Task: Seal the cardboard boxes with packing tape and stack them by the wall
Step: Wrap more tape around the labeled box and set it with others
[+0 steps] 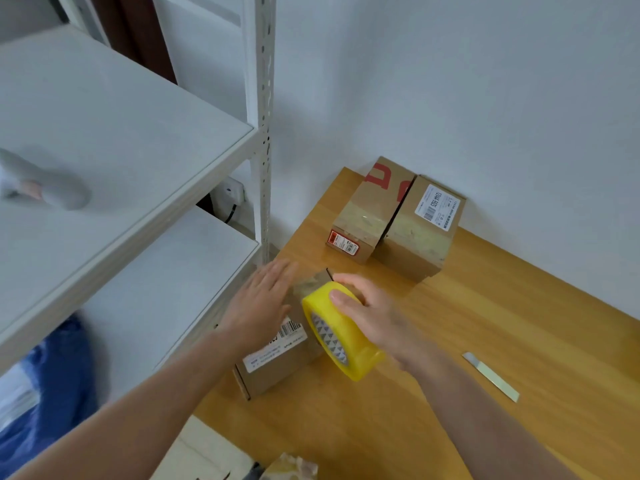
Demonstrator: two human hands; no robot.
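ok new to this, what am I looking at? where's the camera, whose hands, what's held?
No robot: one camera worn on a person's head looks down at their bare hands. The left hand lies flat on a cardboard box at the edge of a wooden table. The right hand grips a yellow tape roll over that box. By the wall sit a red-printed box and a labelled box, side by side. A thin grey strip, maybe a blade, lies to the right. White shelves stand on the left.

yellow tape roll (343, 336) — grey triangle-patterned core; brown boxes (394, 216), one red-marked; honey-wood table (502, 323).
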